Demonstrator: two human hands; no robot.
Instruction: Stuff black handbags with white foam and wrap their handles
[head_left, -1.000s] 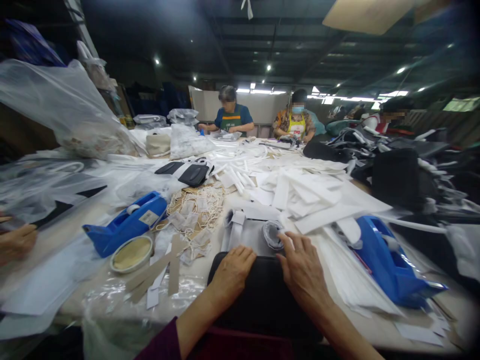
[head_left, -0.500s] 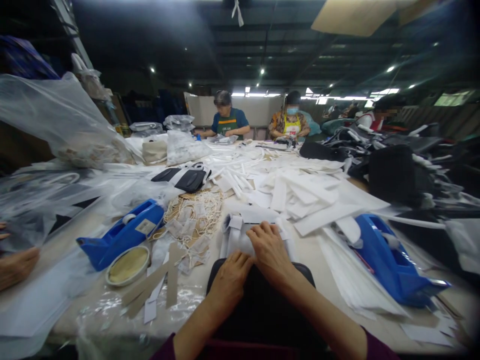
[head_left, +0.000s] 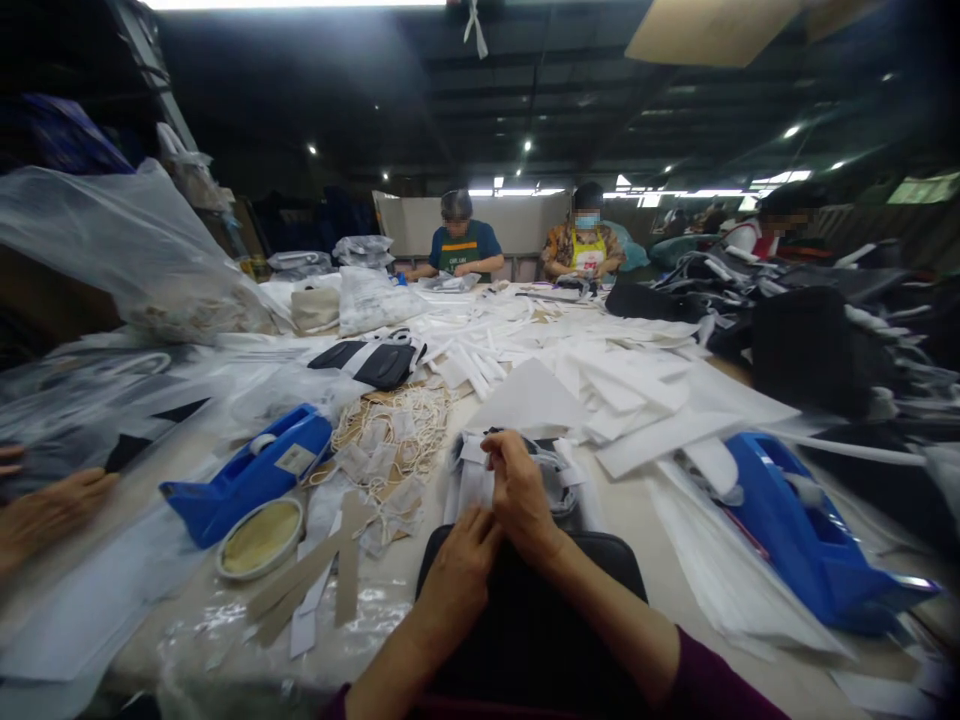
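Observation:
A black bag lies flat at the table's front edge, before my body. Beyond its top edge are its handles, with white wrapping and a small white tag. My right hand is raised over the handles, fingers curled and pinched together; whatever is between them is too small to make out. My left hand is low on the bag's top edge, close to the right wrist, its fingers bent and pressed together. What lies under those fingertips is hidden. Just behind the handles is a white sheet.
Blue tape dispensers flank the bag. On the left are a round tin, cardboard strips and stringed tags. White sheets and black bags pile up right. A co-worker's hand shows at far left.
The white sheet over the handles has moved off to behind them, uncovering the handles. My right hand has drawn its fingers into a pinch and shifted slightly left; the left hand stays at the bag's edge.

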